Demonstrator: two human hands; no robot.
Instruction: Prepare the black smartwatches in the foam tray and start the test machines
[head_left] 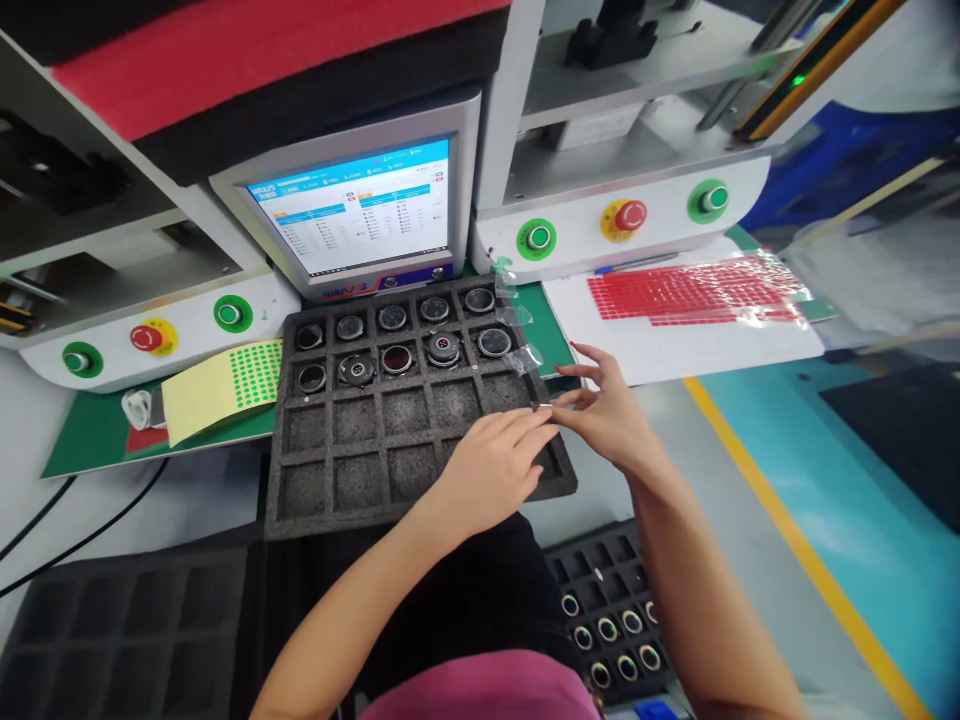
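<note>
My left hand point(491, 470) lies over the right front part of a dark foam tray point(360, 440), fingers stretched toward my right hand point(604, 405). Both hands meet at the tray's right edge around a small thin piece, too small to name. A crumpled clear film point(517, 345) lies just behind them on the tray's right rim. Round watch-like parts point(442, 348) fill the tray's two back rows; the front cells hold nothing.
A monitor point(360, 205) stands behind the tray between two white machines with green and red buttons. A yellow sheet of green dot stickers point(225, 385) lies left, a sheet of red stickers point(690, 290) right. Another foam tray point(611, 620) with round parts sits low right.
</note>
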